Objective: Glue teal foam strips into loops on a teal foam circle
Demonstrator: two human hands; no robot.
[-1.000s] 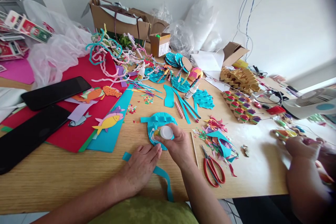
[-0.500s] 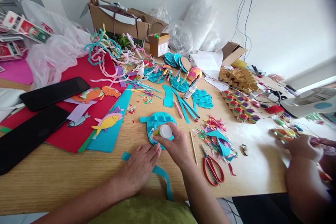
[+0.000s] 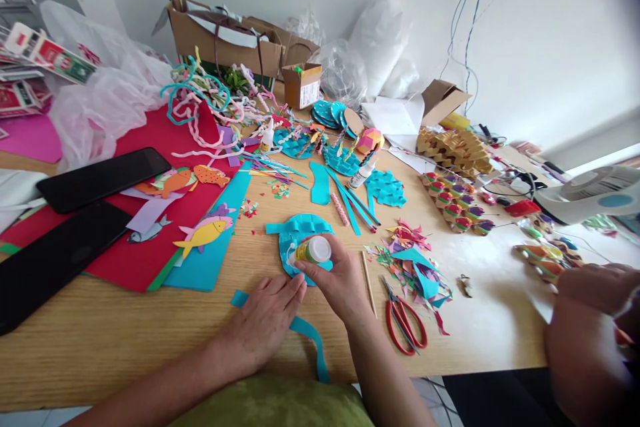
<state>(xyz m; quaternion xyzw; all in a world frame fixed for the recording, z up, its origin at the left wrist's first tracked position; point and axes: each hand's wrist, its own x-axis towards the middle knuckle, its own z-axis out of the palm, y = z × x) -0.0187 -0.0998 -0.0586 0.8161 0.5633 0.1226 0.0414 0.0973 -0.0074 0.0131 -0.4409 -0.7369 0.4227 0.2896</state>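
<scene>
My right hand (image 3: 341, 280) grips a small glue bottle (image 3: 315, 250) tilted with its white base toward me. The bottle's nozzle points down and left onto a round blue paper disc (image 3: 300, 221) with strips folded across its upper part. A blue tab sticks out at the disc's left. My left hand (image 3: 270, 310) lies flat on the table just below the disc, fingers together and stretched out, over a blue paper strip (image 3: 313, 333) whose ends show on either side. Whether its fingertips touch the disc I cannot tell.
Red-handled scissors (image 3: 406, 327), a wooden stick (image 3: 369, 283) and paper scraps (image 3: 420, 267) lie to the right. Two black phones (image 3: 105, 177) and paper fish (image 3: 213, 233) rest on coloured sheets at left. At far right, a co-worker's hand (image 3: 595, 287) is near painted pieces.
The glue bottle's base has shifted slightly right with my right hand, its nozzle staying over the disc's left part. My left hand is nearly still. The co-worker's hands moved a little right.
</scene>
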